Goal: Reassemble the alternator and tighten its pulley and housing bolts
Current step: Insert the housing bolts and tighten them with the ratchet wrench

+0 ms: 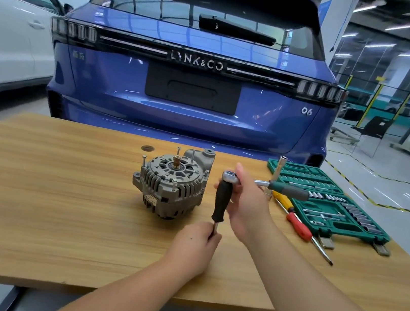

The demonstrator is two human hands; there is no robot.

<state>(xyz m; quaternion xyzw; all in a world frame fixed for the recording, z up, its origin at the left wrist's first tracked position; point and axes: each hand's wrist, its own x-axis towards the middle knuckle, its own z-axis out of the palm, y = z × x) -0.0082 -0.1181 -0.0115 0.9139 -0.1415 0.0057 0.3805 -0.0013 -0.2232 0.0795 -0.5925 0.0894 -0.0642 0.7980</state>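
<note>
A grey alternator (170,186) stands on the wooden table (59,200) with its shaft pointing up and several long bolts sticking out of the housing. To its right I hold a black-handled driver (221,203) upright, a chrome ratchet head (230,177) at its top. My left hand (196,244) pinches the metal shank at the driver's lower end. My right hand (247,204) wraps around the ratchet head and the upper handle. Neither tool touches the alternator.
A green socket set case (329,203) lies open at the table's right, with a green-handled T-wrench (286,190) across it. Red (300,225) and yellow (283,200) screwdrivers lie beside it. A blue car (194,74) stands just behind the table.
</note>
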